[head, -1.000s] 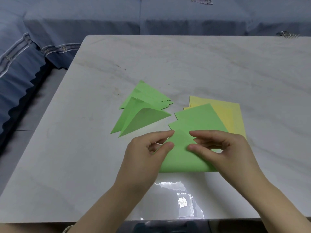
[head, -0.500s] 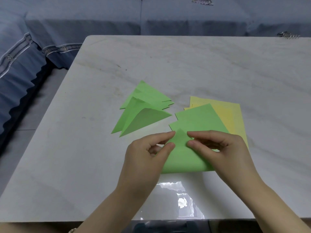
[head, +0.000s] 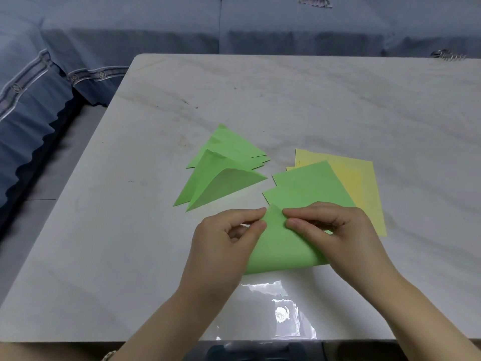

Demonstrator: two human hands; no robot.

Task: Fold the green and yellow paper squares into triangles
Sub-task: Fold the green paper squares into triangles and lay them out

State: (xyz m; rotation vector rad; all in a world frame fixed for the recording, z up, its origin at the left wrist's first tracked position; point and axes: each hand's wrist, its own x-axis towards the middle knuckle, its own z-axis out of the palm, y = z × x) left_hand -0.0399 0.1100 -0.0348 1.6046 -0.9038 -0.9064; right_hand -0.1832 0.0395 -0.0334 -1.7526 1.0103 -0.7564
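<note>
Now, sofa (head: 156, 35): blue, upholstered, running along the far and left sides of the table.
Table (head: 312, 100): pale marbled top, with bright glare near the front edge.
Green triangles (head: 223, 173): several folded ones overlapped in a loose pile left of centre.
Yellow squares (head: 364, 183): flat stack right of centre, its left part under the green squares.
Green squares (head: 307, 183): flat and unfolded, just beyond the hands.
Green sheet (head: 278, 246): doubled over, fold line nearest the person, tip pointing away, between both hands.
Left hand (head: 223, 246): thumb and forefinger pinch the tip's left edge.
Right hand (head: 343, 235): thumb and forefinger pinch the tip's right edge.
Tip corners: seemingly aligned, though fingertips hide the match.
</note>
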